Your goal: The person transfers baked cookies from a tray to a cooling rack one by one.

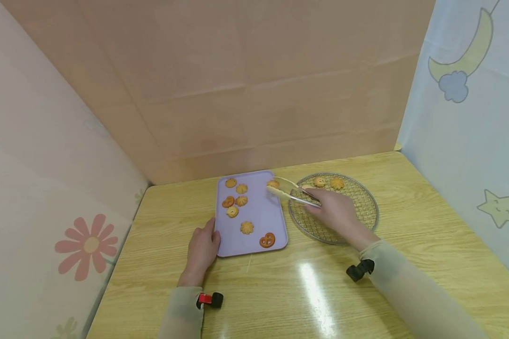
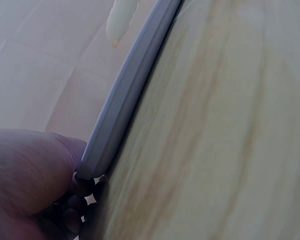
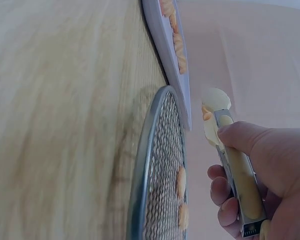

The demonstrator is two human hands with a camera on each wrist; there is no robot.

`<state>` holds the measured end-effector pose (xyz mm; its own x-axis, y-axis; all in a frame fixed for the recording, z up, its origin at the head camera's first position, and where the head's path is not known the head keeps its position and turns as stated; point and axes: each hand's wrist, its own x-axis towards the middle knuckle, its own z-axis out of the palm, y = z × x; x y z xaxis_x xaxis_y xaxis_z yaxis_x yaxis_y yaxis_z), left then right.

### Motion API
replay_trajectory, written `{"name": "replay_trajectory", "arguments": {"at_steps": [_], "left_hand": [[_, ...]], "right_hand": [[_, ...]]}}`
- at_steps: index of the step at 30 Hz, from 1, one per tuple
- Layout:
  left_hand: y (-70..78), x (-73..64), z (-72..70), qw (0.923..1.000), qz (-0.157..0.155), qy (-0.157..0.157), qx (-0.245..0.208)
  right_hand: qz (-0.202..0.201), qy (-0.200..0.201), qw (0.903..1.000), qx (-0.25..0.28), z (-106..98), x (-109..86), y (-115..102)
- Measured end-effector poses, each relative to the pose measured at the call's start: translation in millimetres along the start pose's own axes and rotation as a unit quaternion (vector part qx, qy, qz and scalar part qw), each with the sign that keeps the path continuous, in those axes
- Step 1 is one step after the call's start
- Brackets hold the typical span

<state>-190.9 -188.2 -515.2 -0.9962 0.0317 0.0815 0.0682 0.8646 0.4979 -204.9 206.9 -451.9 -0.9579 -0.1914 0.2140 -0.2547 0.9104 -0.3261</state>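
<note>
My right hand (image 1: 335,209) holds a pair of tongs (image 3: 242,180) with pale tips and metal handles, thumb on one side and fingers curled on the other. Between the tips is a golden cookie (image 3: 206,114), raised above the far right corner of the lilac tray (image 1: 258,212). With my left hand (image 1: 202,247) I grip the tray's left edge, the thumb (image 2: 65,150) at the rim. On the tray lie several cookies, among them a flower-shaped cookie (image 1: 247,228) and a pretzel-shaped cookie (image 1: 267,240) by the near right corner.
Right of the tray stands a round wire rack (image 1: 365,214), partly under my right hand. Near its far side are a round cookie (image 1: 319,182), a flower-shaped cookie (image 1: 337,183) and a partly hidden one. A draped cloth (image 1: 246,94) rises behind the wooden table (image 1: 271,292).
</note>
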Motion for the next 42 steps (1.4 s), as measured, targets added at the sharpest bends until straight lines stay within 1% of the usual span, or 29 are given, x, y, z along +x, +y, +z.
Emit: {"name": "replay_trajectory", "arguments": {"at_steps": [7, 10, 17, 25, 30, 38, 42], "left_hand": [[-3.4, 1.2, 1.1, 0.9995, 0.024, 0.021, 0.005], [-5.8, 1.2, 2.9, 0.9993, 0.028, 0.025, 0.007], [-6.9, 0.7, 3.9, 0.9992, 0.03, 0.025, 0.003], [-4.7, -0.2, 2.3, 0.9993, 0.028, 0.025, 0.002], [-3.7, -0.1, 2.1, 0.9995, 0.022, 0.02, 0.004], [-3.7, 0.3, 2.7, 0.9996, 0.023, 0.019, 0.006], [-4.4, 0.6, 3.8, 0.9995, 0.023, 0.021, 0.004]], "right_hand": [[0.005, 0.002, 0.9999, 0.008, -10.2, -15.0, 11.7], [0.006, 0.007, 0.9999, 0.01, -14.9, -20.7, 15.6], [0.016, 0.012, 0.9998, 0.002, -24.0, -34.3, 26.1], [0.045, 0.023, 0.9987, 0.002, -30.0, -51.9, 43.0], [0.063, 0.02, 0.9978, -0.002, -34.5, -61.9, 52.9], [0.075, 0.03, 0.9968, 0.002, -42.5, -76.9, 66.0], [0.088, 0.028, 0.9957, -0.003, -46.5, -83.0, 73.5]]}}
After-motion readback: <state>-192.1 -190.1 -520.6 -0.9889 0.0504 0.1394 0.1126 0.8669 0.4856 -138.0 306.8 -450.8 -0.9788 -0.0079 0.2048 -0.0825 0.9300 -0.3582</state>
